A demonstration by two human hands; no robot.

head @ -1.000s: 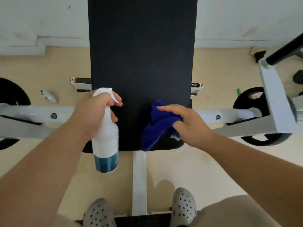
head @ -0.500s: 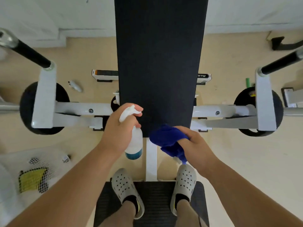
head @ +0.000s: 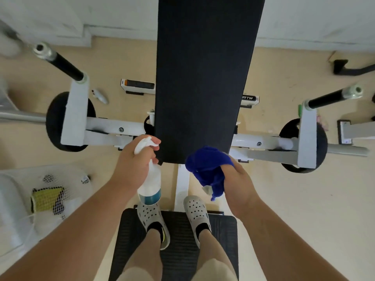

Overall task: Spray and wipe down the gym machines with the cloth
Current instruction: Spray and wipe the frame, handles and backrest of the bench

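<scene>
A long black bench pad [head: 205, 78] on a white frame [head: 113, 129] runs away from me up the middle of the view. My left hand [head: 132, 165] grips a white spray bottle [head: 150, 181] with blue liquid at its base, held just left of the pad's near end, nozzle toward the pad. My right hand [head: 237, 183] clutches a bunched blue cloth [head: 209, 167] at the pad's near right corner; the cloth overlaps the pad's edge.
Black weight plates [head: 54, 120] [head: 320, 147] hang on both sides of the frame, with black-gripped handles [head: 67, 66] sticking up. I stand on a black mat [head: 180, 240]. A white mesh bag [head: 46, 197] lies on the floor to the left.
My view has pulled back from the pad, showing more of the frame and my feet. Both hands have come back to the pad's near end, and the cloth has bunched up.
</scene>
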